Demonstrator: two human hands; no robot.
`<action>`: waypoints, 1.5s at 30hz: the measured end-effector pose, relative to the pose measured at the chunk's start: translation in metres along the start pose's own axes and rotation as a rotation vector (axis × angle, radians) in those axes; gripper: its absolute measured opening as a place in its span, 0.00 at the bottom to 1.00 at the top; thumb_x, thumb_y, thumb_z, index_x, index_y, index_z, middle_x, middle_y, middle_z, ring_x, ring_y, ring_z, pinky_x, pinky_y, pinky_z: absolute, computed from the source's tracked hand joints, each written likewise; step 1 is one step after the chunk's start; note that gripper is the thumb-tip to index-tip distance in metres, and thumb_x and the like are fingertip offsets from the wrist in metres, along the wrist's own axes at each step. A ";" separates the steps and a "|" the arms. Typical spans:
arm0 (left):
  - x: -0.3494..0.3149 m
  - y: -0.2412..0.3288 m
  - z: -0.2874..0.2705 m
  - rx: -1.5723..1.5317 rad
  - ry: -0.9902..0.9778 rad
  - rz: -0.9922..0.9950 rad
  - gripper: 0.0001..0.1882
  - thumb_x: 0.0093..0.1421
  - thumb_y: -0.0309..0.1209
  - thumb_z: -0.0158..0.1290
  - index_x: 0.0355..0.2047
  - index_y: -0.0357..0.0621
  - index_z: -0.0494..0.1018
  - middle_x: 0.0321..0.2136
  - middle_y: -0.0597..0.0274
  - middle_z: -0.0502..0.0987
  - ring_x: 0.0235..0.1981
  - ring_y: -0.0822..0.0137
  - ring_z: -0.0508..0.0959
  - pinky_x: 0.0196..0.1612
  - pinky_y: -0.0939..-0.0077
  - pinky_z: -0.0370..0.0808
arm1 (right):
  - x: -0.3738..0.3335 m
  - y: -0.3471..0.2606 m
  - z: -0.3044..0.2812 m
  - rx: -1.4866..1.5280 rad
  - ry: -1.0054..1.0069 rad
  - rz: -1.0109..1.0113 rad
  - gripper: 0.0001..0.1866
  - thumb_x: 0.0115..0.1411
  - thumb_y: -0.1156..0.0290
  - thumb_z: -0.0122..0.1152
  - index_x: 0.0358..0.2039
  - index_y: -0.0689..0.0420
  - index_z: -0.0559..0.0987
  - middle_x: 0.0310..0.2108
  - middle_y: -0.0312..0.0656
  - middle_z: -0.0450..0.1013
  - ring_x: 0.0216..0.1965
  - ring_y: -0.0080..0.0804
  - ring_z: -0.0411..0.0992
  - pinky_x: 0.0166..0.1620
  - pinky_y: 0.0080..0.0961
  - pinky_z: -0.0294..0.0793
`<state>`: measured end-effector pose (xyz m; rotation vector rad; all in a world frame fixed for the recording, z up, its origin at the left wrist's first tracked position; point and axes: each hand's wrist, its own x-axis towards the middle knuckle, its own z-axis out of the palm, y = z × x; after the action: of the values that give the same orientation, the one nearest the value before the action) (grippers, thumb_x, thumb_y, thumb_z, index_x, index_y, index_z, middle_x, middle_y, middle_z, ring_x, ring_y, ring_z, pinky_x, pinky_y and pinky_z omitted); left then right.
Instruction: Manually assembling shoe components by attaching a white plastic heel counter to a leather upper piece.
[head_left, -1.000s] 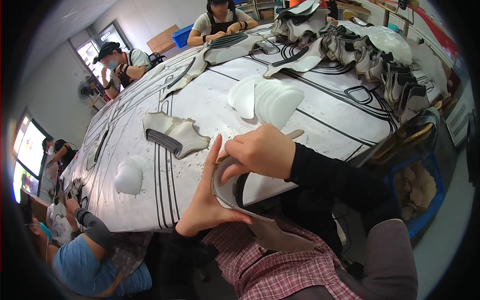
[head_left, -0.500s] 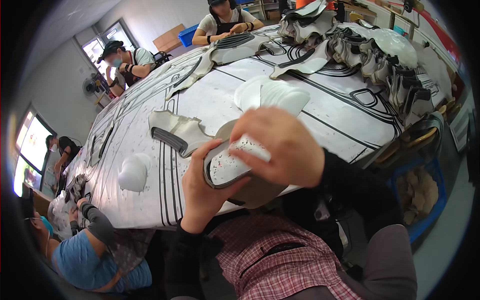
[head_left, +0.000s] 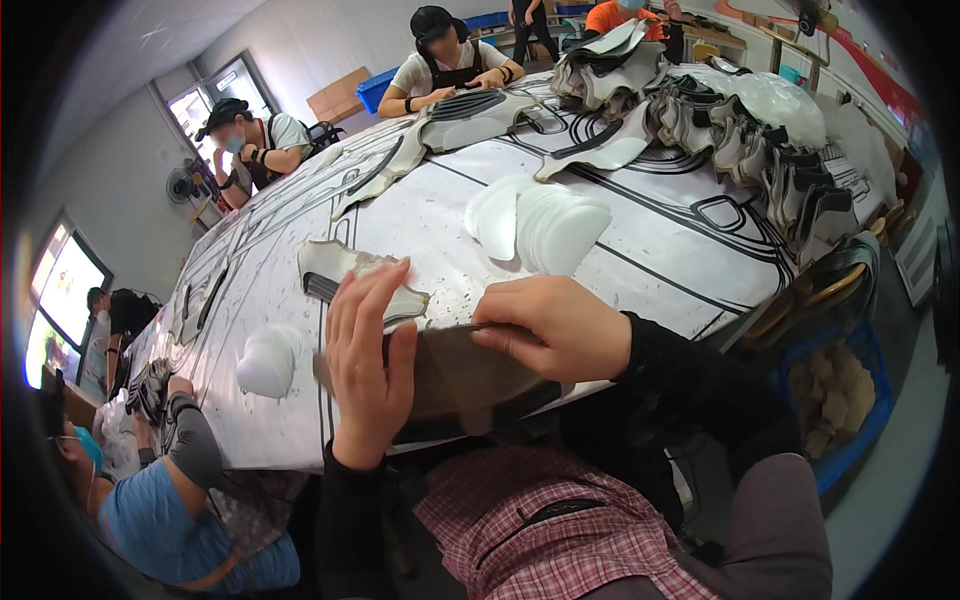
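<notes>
A grey-brown shoe upper [head_left: 450, 365], partly blurred, hangs in front of me over the table's near edge. My right hand [head_left: 555, 325] pinches its top edge between thumb and fingers. Against its left part lies my left hand [head_left: 370, 350], fingers stretched upward and thumb apart. Just beyond the left hand, another light grey upper piece [head_left: 335, 260] with a dark ribbed band rests on the table, partly covered by the fingers. Stacks of thin white rounded pads lie near: a larger fanned stack [head_left: 560, 228] past my right hand and a smaller one [head_left: 268, 360] to the left.
The table has a white cover [head_left: 440, 190] with black lines and dark crumbs. Rows of grey uppers [head_left: 740, 135] and a clear plastic bag [head_left: 780, 105] are at far right. A blue crate [head_left: 835, 395] with brown pieces stands below right. Co-workers sit around the table.
The shoe upper has turned, so its white speckled inner face no longer shows. My right hand has shifted from that face to the top edge; my left hand's fingers have straightened.
</notes>
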<state>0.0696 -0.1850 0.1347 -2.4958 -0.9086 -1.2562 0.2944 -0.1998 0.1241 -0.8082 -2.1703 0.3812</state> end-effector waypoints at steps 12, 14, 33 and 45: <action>-0.004 0.040 0.042 -1.024 0.078 -0.716 0.18 0.71 0.40 0.35 0.43 0.40 0.70 0.13 0.77 0.59 0.16 0.84 0.56 0.21 0.85 0.51 | 0.014 -0.037 0.035 0.075 0.276 -0.241 0.14 0.60 0.66 0.57 0.18 0.54 0.74 0.17 0.40 0.68 0.20 0.41 0.70 0.23 0.32 0.67; -0.020 0.047 0.040 -1.138 0.070 -0.725 0.21 0.70 0.42 0.34 0.44 0.40 0.70 0.14 0.75 0.61 0.16 0.83 0.57 0.22 0.85 0.53 | 0.008 -0.053 0.037 0.081 0.220 -0.246 0.14 0.60 0.67 0.57 0.17 0.54 0.73 0.17 0.39 0.68 0.19 0.40 0.70 0.23 0.30 0.67; -0.022 0.061 0.037 -1.299 0.113 -0.961 0.28 0.70 0.47 0.30 0.54 0.35 0.64 0.09 0.75 0.60 0.12 0.79 0.58 0.19 0.86 0.56 | 0.004 -0.033 0.039 0.736 0.242 -0.259 0.20 0.65 0.70 0.44 0.16 0.58 0.71 0.14 0.40 0.69 0.17 0.39 0.65 0.38 0.20 0.67; -0.032 0.054 0.046 -1.247 0.170 -0.759 0.26 0.68 0.42 0.35 0.54 0.30 0.62 0.07 0.72 0.59 0.09 0.78 0.56 0.17 0.83 0.55 | -0.005 -0.017 0.052 0.826 0.252 0.070 0.32 0.73 0.59 0.33 0.10 0.59 0.65 0.09 0.34 0.60 0.14 0.20 0.57 0.22 0.21 0.61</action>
<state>0.1185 -0.2213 0.0858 -2.7336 -1.3584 -2.9650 0.2505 -0.2164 0.0960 -0.4226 -1.5349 1.0564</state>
